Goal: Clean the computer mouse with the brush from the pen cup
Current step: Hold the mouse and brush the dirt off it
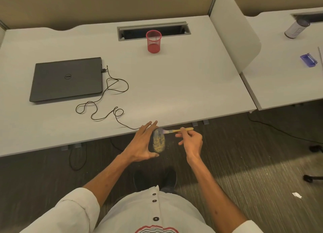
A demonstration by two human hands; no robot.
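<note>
My left hand [142, 145] grips a dark computer mouse [159, 141] just past the desk's front edge, over the floor. Yellowish crumbs coat the mouse's top, and a few specks hang below it. My right hand [190, 141] pinches a small brush [176, 131] with a pale wooden handle; its bristles touch the front of the mouse near the wheel. The mouse's thin black cable [104, 108] loops across the desk to a closed grey laptop [67, 78]. A red mesh pen cup [153, 41] stands at the back of the desk, with nothing visible in it.
A white desk [174, 85] has a cable slot [153, 30] behind the cup. A divider panel [232, 35] separates a second desk at right holding a white canister [295, 28] and a blue object [308, 59]. Carpet and my shoes lie below.
</note>
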